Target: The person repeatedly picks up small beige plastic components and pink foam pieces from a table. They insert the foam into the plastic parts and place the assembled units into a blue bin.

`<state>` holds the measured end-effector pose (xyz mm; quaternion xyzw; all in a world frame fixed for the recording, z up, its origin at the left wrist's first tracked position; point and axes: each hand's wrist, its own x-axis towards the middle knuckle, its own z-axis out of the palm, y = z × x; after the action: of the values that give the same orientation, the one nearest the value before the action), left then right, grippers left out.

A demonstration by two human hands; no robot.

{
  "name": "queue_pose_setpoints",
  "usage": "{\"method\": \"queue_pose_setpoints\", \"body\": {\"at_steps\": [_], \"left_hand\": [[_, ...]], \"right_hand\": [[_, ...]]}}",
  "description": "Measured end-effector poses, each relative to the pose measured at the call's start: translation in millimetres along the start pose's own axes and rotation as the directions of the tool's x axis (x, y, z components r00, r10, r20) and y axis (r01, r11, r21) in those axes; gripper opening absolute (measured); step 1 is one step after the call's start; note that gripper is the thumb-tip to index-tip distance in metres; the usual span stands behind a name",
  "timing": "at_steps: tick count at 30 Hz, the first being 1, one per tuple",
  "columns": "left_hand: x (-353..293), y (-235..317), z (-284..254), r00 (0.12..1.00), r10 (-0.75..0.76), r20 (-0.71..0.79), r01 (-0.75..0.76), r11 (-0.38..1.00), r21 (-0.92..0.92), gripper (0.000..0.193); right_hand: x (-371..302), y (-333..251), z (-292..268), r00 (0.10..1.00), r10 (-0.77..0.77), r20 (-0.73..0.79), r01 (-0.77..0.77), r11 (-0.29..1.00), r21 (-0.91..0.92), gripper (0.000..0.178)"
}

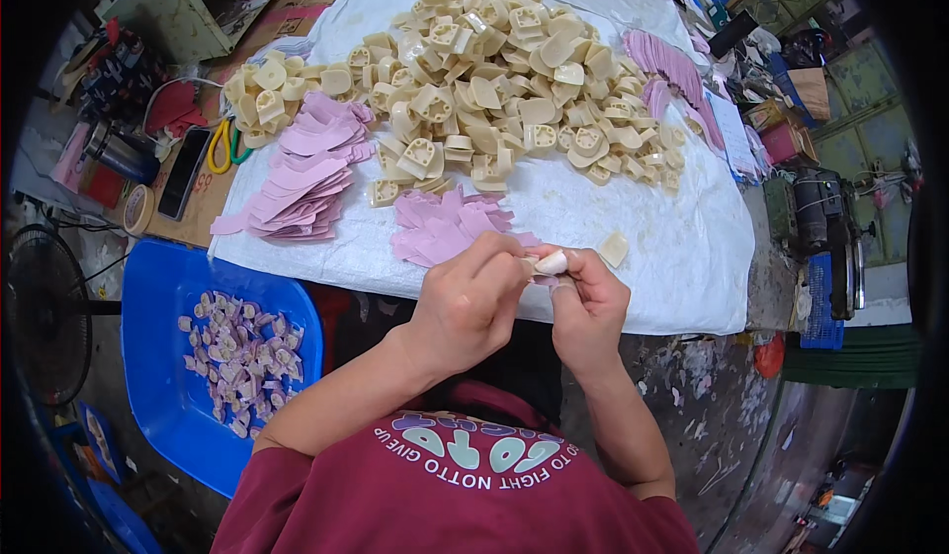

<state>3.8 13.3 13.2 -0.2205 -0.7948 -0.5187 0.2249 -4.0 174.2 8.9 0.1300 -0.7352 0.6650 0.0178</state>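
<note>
Just over the table's near edge, my two hands meet around a small cream shoe heel [551,262] with a bit of pink material at it. My left hand [467,302] pinches at its left side, fingertips partly hidden. On the other side my right hand [591,309] grips it between thumb and fingers. A loose heap of pink cut pieces [457,226] lies right behind my left hand. Past my right fingers a single beige heel [614,249] rests on the white cloth [692,282]. Farther back rises a large pile of beige heels [484,94].
More pink pieces [306,178] are stacked at left, and pink strips [672,65] fan out at right. A blue basin [158,366] at lower left holds many pink-covered heels [242,356]. Scissors [223,144], a phone [184,173] and a tape roll [138,208] lie at the left edge.
</note>
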Motion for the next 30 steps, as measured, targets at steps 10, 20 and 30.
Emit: {"method": "queue_pose_setpoints", "body": {"at_steps": [10, 20, 30], "left_hand": [[1, 7, 1, 0.902, -0.407, 0.14, 0.377, 0.589, -0.715, 0.008], [-4, 1, -10, 0.846, -0.456, 0.278, 0.519, 0.583, -0.625, 0.008], [4, 13, -4, 0.825, -0.554, 0.115, 0.479, 0.576, -0.662, 0.03]], "right_hand": [[11, -18, -13, 0.976, -0.195, 0.096, 0.205, 0.972, -0.118, 0.017], [30, -37, -16, 0.876, -0.288, 0.388, 0.455, 0.762, -0.46, 0.012], [27, -14, -6, 0.934, -0.358, -0.013, 0.342, 0.901, -0.269, 0.011]]}}
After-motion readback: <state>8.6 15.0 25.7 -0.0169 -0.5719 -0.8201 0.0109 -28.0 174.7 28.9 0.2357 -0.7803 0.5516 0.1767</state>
